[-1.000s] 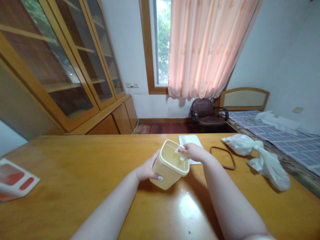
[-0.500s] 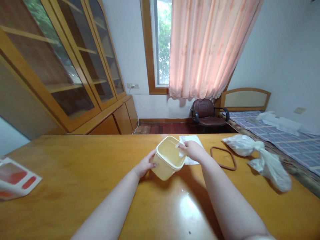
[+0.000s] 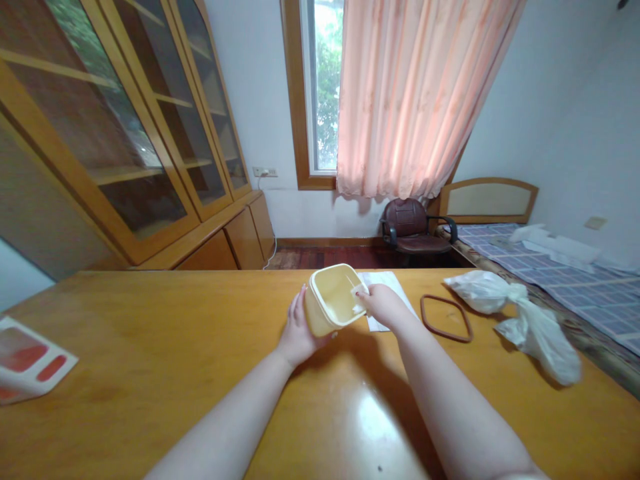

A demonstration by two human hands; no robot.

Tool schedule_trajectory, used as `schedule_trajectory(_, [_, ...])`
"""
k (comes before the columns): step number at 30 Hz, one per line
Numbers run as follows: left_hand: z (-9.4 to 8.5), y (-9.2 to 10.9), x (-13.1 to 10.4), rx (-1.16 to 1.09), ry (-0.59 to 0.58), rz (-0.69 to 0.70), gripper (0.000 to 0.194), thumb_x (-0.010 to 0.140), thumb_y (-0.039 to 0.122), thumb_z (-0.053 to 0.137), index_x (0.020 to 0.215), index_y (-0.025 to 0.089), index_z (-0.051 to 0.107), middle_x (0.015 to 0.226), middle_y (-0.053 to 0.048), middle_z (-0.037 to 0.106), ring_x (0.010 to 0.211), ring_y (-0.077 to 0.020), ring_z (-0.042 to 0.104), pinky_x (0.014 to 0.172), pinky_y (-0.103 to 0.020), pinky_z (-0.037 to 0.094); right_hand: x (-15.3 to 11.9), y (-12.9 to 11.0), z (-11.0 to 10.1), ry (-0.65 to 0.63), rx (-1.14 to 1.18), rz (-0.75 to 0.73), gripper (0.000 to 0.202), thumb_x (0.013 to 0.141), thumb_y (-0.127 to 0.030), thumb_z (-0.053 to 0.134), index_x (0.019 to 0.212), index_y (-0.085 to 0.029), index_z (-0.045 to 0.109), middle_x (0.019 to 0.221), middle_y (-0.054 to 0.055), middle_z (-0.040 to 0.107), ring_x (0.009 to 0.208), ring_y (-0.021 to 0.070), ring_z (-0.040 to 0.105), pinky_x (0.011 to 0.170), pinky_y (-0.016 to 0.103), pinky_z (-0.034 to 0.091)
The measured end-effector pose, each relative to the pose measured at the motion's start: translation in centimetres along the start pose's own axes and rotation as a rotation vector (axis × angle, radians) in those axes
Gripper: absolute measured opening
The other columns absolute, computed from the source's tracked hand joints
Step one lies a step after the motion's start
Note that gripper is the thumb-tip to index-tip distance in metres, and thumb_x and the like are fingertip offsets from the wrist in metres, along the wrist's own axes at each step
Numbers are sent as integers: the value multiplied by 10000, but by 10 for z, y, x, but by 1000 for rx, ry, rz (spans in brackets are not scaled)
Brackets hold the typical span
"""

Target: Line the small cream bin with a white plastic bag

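Note:
A pale yellow square container (image 3: 323, 313) is tilted above the table, its opening facing up and toward the right. My left hand (image 3: 299, 333) grips it from the left and below, thumb under the near side. At the rim's right side, my right hand (image 3: 377, 303) pinches a small white tissue or cloth (image 3: 359, 298) against the inner wall. Behind my right wrist lies a white sheet (image 3: 387, 283) on the table. To the right of it is a reddish-brown square ring (image 3: 447, 333), lying flat.
White plastic bags (image 3: 537, 333) lie at the table's right. A white and red holder (image 3: 35, 363) stands at the far left. Beyond the wooden table (image 3: 150, 333) are a brown chair (image 3: 413, 227), a bed (image 3: 560, 267) and a glass-door cabinet (image 3: 200, 207).
The container has turned and risen slightly in my left hand, which has shifted its grip lower around it. My right hand has moved slightly left with the white piece.

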State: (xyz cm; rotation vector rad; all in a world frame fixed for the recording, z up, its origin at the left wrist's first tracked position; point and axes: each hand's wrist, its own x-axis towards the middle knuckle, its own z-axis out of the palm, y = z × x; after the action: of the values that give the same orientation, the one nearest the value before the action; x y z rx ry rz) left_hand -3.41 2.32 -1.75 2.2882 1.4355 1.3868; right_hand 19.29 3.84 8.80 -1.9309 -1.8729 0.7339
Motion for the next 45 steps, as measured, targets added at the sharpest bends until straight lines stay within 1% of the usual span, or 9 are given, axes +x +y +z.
schedule_trajectory(7, [-17, 2, 10, 91, -23, 87, 1212, 557, 424, 819, 1498, 169, 99, 1432, -201, 369, 1297, -374, 406, 1081, -528, 373, 2, 5, 0, -93, 46, 14, 343, 856, -371, 504, 763, -101, 694, 694, 113, 703, 579, 165, 619, 539, 250, 365])
schedule_trajectory(16, [-20, 9, 10, -26, -201, 187, 1183, 550, 431, 811, 1492, 171, 145, 1423, -195, 362, 1286, -370, 399, 1093, -535, 344, 4, 5, -7, 27, -58, 1, 355, 890, -372, 486, 854, -88, 697, 877, 139, 708, 720, 178, 611, 579, 258, 331])
schedule_trajectory(20, [-17, 8, 8, -85, -244, 164, 1204, 555, 489, 805, 1503, 184, 128, 1454, -195, 332, 1314, -394, 365, 1111, -552, 312, 2, 3, -10, 54, 7, -47, 355, 896, -384, 481, 883, -100, 693, 889, 125, 712, 760, 185, 623, 610, 253, 348])
schedule_trajectory(24, [-16, 7, 7, -113, -243, 95, 1242, 553, 518, 809, 1511, 198, 85, 1478, -188, 297, 1339, -394, 339, 1122, -568, 291, -2, 3, -12, 48, 104, -93, 419, 861, -504, 525, 954, -130, 690, 969, 114, 714, 857, 209, 638, 676, 254, 391])
schedule_trajectory(27, [-16, 9, 8, -130, -260, 62, 1258, 530, 521, 822, 1512, 195, 106, 1485, -186, 297, 1350, -396, 329, 1135, -560, 277, 1, 6, -10, 21, 140, -98, 363, 866, -444, 528, 934, -132, 702, 928, 102, 722, 831, 205, 643, 668, 255, 392])
schedule_trajectory(30, [-17, 12, 8, -157, -301, 38, 1258, 513, 493, 834, 1513, 206, 126, 1488, -177, 302, 1355, -394, 321, 1145, -550, 265, 5, 10, -8, 20, 88, -76, 285, 845, -351, 557, 886, -113, 708, 857, 103, 721, 757, 192, 635, 623, 252, 367])
schedule_trajectory(35, [-24, 13, 11, -244, -406, 28, 1267, 493, 412, 852, 1515, 220, 127, 1483, -167, 308, 1351, -378, 330, 1148, -542, 256, 7, 11, -7, 40, -90, -91, 260, 841, -322, 561, 862, -104, 700, 850, 120, 712, 731, 181, 616, 589, 248, 328])
schedule_trajectory(39, [-30, 8, 14, -312, -504, 18, 1293, 474, 413, 868, 1519, 232, 129, 1490, -160, 303, 1361, -380, 316, 1151, -543, 241, 2, 10, -10, -51, -125, -151, 224, 835, -300, 567, 887, -137, 713, 856, 92, 717, 738, 173, 619, 591, 237, 335])
schedule_trajectory(45, [-31, 5, 15, -500, -568, -17, 1294, 436, 395, 886, 1514, 236, 187, 1478, -153, 360, 1337, -387, 368, 1141, -545, 247, -13, 2, -22, -113, -169, -221, 248, 842, -359, 574, 875, -175, 737, 811, 66, 719, 714, 173, 617, 585, 241, 340])
